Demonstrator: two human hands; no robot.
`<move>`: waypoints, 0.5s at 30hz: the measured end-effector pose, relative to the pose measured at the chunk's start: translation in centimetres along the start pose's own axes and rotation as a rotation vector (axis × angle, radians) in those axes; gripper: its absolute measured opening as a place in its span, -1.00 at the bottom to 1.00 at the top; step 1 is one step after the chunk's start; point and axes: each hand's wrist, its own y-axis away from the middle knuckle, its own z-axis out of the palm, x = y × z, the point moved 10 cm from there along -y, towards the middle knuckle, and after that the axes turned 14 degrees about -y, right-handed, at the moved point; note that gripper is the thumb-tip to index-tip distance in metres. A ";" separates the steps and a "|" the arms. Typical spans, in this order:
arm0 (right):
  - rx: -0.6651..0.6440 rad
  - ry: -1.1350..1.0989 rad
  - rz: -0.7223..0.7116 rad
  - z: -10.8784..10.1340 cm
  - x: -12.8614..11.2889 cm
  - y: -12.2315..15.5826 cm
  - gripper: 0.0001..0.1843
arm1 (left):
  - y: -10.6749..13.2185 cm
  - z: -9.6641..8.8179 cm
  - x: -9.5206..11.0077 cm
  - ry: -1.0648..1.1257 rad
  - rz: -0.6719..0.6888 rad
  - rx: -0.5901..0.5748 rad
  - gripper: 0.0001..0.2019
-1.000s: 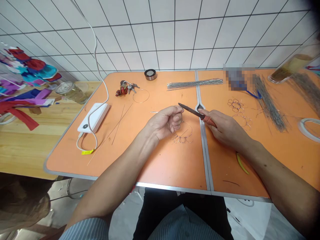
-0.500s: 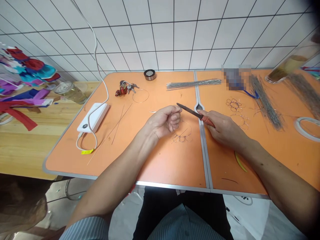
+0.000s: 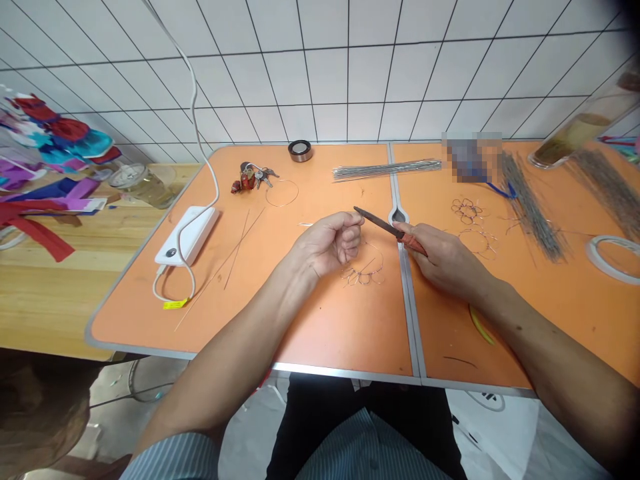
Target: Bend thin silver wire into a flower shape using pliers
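Note:
My right hand point(image 3: 443, 257) is wrapped round the reddish wrapped handle of a pair of scissors point(image 3: 377, 222). The dark, slim blades look closed and point left, their tip at the fingertips of my left hand point(image 3: 333, 243). That hand is curled, thumb against forefinger; anything pinched there is too fine to make out. Just below and right of it, a part-looped thin wire shape point(image 3: 364, 275) lies on the orange table point(image 3: 345, 327). Beyond my right hand are a flower-shaped wire piece point(image 3: 467, 211) and a second wire outline point(image 3: 480, 241).
A bundle of straight wires point(image 3: 385, 170) lies at the back, with a darker bundle point(image 3: 533, 207) farther right. Tape point(image 3: 300, 151), keys point(image 3: 257, 176) and a white power bank point(image 3: 186, 235) with its cable are on the left. A tilted-looking jar point(image 3: 570, 140) stands back right.
My right hand and the scissors handle have shifted very slightly left. The blade tip stays at my left fingertips, and my left hand keeps its place.

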 end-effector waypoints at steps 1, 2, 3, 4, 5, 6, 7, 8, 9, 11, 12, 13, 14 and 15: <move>-0.001 0.008 0.008 0.0 0.1 -0.1 -0.51 | 0.0 -0.1 0.1 -0.013 0.007 0.008 -0.73; -0.002 0.023 0.022 -0.2 0.3 -0.2 -0.50 | 0.0 -0.2 0.2 -0.033 0.022 0.023 -0.75; 0.000 0.045 0.049 -0.4 0.6 -0.3 -0.50 | 0.0 -0.4 0.5 -0.060 0.048 0.048 -0.77; 0.010 0.077 0.089 -0.9 1.1 -0.4 -0.50 | 0.0 -0.7 0.8 -0.092 0.089 0.085 -0.80; 0.026 0.114 0.138 -1.6 1.7 -0.4 -0.52 | 0.1 -1.1 1.3 -0.127 0.141 0.128 -0.82; 0.051 0.155 0.193 -2.5 2.3 -0.4 -0.54 | 0.2 -1.4 1.9 -0.162 0.200 0.170 -0.84; 0.083 0.192 0.246 -3.5 3.0 -0.2 -0.58 | 0.4 -1.7 2.4 -0.196 0.258 0.206 -0.85; 0.110 0.224 0.293 -4.3 3.7 0.0 -0.62 | 0.6 -1.7 2.9 -0.227 0.310 0.230 -0.85; 0.133 0.253 0.328 -5.1 4.4 0.2 -0.67 | 0.8 -1.7 3.3 -0.255 0.352 0.243 -0.85; 0.166 0.314 0.355 -6.2 5.4 0.7 -0.72 | 1.1 -1.4 3.7 -0.308 0.404 0.246 -0.85; 0.181 0.351 0.351 -6.6 5.7 0.9 -0.73 | 1.3 -1.2 3.8 -0.330 0.419 0.245 -0.85; 0.191 0.389 0.348 -6.8 6.0 1.1 -0.73 | 1.4 -1.0 3.8 -0.349 0.430 0.246 -0.86; 0.196 0.428 0.354 -6.9 6.3 1.3 -0.71 | 1.5 -0.9 3.9 -0.364 0.439 0.248 -0.86; 0.194 0.464 0.374 -6.9 6.5 1.4 -0.68 | 1.7 -0.8 3.9 -0.376 0.444 0.250 -0.87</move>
